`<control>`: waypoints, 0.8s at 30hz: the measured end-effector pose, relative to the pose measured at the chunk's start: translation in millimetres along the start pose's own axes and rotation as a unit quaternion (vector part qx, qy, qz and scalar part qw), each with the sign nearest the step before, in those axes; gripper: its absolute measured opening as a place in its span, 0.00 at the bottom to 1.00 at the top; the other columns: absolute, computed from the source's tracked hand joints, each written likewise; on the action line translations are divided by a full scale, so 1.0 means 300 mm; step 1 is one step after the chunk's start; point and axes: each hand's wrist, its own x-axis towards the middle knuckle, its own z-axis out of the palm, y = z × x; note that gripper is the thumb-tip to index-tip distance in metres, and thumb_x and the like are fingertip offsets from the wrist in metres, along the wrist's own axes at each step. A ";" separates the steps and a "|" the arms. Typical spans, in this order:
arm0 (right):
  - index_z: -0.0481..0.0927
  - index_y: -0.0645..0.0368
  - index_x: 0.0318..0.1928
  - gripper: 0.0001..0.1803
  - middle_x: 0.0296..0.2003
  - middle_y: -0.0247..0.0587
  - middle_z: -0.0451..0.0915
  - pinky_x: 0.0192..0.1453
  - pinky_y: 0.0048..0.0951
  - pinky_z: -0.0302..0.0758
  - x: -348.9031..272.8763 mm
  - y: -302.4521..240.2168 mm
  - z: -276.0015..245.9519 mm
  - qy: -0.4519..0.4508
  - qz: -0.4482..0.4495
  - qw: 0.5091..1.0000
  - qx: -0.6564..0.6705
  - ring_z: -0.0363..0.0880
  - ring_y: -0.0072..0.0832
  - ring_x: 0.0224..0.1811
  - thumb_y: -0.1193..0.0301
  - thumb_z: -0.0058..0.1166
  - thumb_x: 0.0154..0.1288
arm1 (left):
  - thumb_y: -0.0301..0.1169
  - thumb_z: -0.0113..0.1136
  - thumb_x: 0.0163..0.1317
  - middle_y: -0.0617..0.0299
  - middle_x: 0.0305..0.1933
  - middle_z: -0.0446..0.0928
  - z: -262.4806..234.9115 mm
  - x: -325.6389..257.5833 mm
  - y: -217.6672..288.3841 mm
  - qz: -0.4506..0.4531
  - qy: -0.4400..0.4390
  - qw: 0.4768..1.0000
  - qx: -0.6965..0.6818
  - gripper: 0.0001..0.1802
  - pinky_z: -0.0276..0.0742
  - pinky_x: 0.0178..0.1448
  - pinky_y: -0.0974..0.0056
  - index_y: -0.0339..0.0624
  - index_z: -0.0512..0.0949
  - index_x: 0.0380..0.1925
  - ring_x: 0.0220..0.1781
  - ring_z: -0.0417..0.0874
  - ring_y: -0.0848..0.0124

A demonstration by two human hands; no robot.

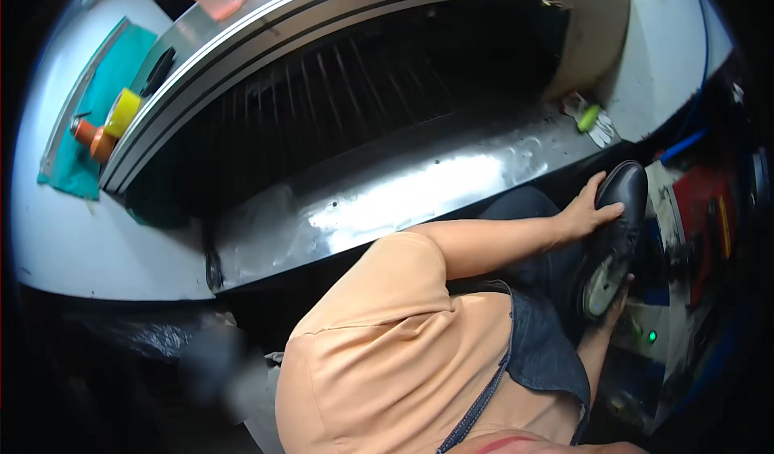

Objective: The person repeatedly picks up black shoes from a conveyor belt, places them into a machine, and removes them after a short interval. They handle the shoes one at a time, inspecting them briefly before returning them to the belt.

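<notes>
A black lace-up shoe (626,189) is held at the right side of the view, its toe pointing up and away and its opening facing up. Inside the opening a pale insole (603,287) shows. My left hand (587,214) grips the front part of the shoe, with the thumb lying across its upper. At the heel end my right hand (619,307) holds the shoe from its outer side; much of that hand is hidden behind the shoe.
A shiny metal tray (403,204) spans the machine's front. On its right end lie white gloves (598,131) and a yellow-green object (589,118). Yellow tape (122,113) and an orange object (101,144) sit far left. A machine with a green light (652,336) stands right.
</notes>
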 end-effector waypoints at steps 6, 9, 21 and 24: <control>0.71 0.62 0.47 0.22 0.35 0.29 0.71 0.44 0.20 0.66 0.151 -0.019 0.587 -0.104 -0.124 0.950 -0.266 0.66 0.15 0.37 0.54 0.56 0.73 | 0.46 0.70 0.58 0.56 0.64 0.68 -0.231 -0.260 -0.004 0.030 0.026 0.980 -0.193 0.49 0.67 0.66 0.62 0.41 0.54 0.73 0.63 0.70 0.68; 0.72 0.64 0.49 0.28 0.35 0.31 0.71 0.45 0.20 0.67 0.149 0.013 0.775 -0.191 -0.114 0.926 -0.303 0.67 0.17 0.38 0.48 0.52 0.73 | 0.34 0.70 0.54 0.57 0.53 0.77 -0.380 -0.354 0.061 -0.026 0.075 0.958 -0.276 0.33 0.75 0.61 0.61 0.37 0.70 0.60 0.54 0.79 0.68; 0.72 0.63 0.63 0.24 0.51 0.40 0.78 0.48 0.22 0.73 0.198 -0.067 0.545 -0.207 0.009 0.919 -0.335 0.76 0.22 0.48 0.59 0.38 0.81 | 0.38 0.65 0.62 0.49 0.47 0.83 -1.589 -0.917 0.360 0.011 0.602 0.792 -0.102 0.22 0.82 0.54 0.55 0.40 0.77 0.53 0.50 0.85 0.59; 0.75 0.62 0.60 0.20 0.49 0.37 0.80 0.46 0.20 0.73 0.171 -0.061 0.392 -0.128 0.042 0.923 -0.362 0.77 0.19 0.45 0.61 0.42 0.80 | 0.40 0.62 0.60 0.56 0.39 0.80 -1.807 -1.178 0.428 0.013 0.634 0.712 0.302 0.15 0.76 0.44 0.56 0.42 0.79 0.42 0.41 0.80 0.63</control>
